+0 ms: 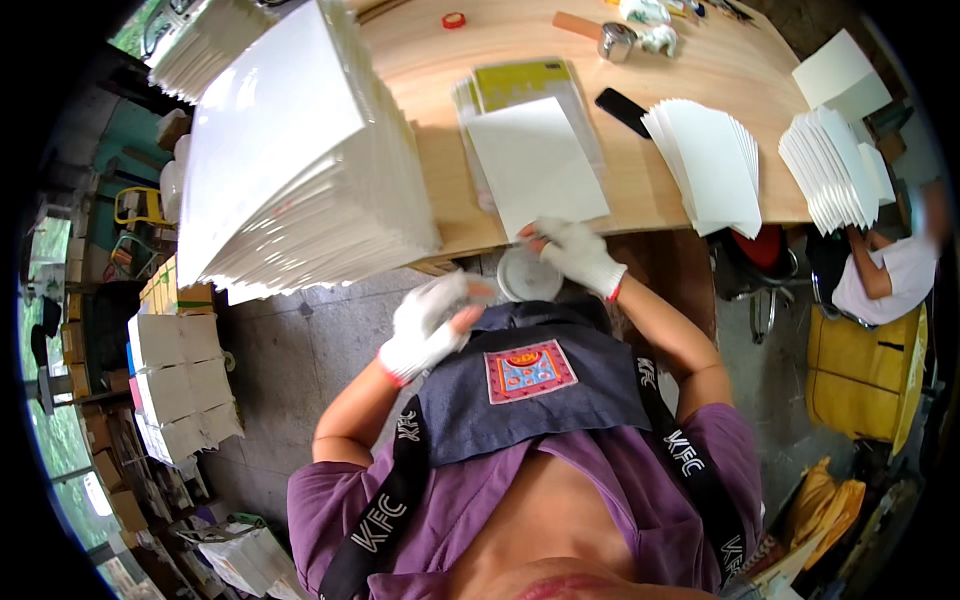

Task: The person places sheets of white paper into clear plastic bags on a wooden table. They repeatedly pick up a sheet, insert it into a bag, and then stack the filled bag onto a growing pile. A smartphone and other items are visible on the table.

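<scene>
My left hand, in a white glove with bare fingertips, is held in front of my apron, off the table. It looks open, thumb apart from the blurred fingers, and I see nothing in it. My right hand, gloved the same way, has its curled fingertips at the near edge of a white sheet and seems to pinch it, though blur softens the contact. Beneath that sheet lies a clear-wrapped stack with a yellow-green cover. A tall stack of glossy white sheets rises to the left.
Fanned white sheets and another pile lie to the right on the wooden table. A black phone, red tape roll and metal cup are farther back. A person sits at the right; boxes stand on the left floor.
</scene>
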Demonstrator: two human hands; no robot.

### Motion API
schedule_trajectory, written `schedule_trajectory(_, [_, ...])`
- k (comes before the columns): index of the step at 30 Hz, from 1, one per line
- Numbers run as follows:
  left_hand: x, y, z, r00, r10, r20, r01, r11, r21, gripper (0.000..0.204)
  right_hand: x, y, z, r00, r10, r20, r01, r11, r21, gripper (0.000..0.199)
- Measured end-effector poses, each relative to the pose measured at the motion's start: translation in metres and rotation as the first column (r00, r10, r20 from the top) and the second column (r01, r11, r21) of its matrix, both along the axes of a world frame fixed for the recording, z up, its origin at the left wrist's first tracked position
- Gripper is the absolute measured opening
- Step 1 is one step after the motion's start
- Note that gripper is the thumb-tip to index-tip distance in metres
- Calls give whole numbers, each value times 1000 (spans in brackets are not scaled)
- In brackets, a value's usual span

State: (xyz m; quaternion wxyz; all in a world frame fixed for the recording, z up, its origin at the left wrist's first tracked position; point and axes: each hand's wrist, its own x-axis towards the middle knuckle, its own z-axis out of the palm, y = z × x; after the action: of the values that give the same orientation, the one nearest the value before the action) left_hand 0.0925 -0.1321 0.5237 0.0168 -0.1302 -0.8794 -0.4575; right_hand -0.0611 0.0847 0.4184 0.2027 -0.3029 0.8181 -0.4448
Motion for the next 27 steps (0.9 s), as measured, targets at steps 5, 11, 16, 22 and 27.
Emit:
schedule_trajectory(5, [-55, 16, -239, 564, -76, 822, -544, 715, 439, 37, -8, 26, -53, 966, -123, -227, 151, 982, 111, 18])
schedule_trajectory(11, [-86, 50, -239, 558, 180, 810, -805, 355, 475, 22, -1, 7, -99, 967, -57, -247, 99, 982, 163, 19])
schedule_trajectory(16, [-85, 42, -203, 632, 244, 736, -678, 634, 371, 24, -3, -13, -108, 957, 60, -285, 8, 973, 231, 17])
schedule_trajectory(22, [-82, 26, -236, 686, 166, 708, -655, 564, 502, 27, -1, -41, -80, 920, 186, -345, -34, 915, 402, 15])
schedule_trajectory(27, [-83, 32, -220, 613, 194, 766, -734, 499, 461, 23, -5, -8, -94, 990, -86, 108, 98, 989, -112, 6])
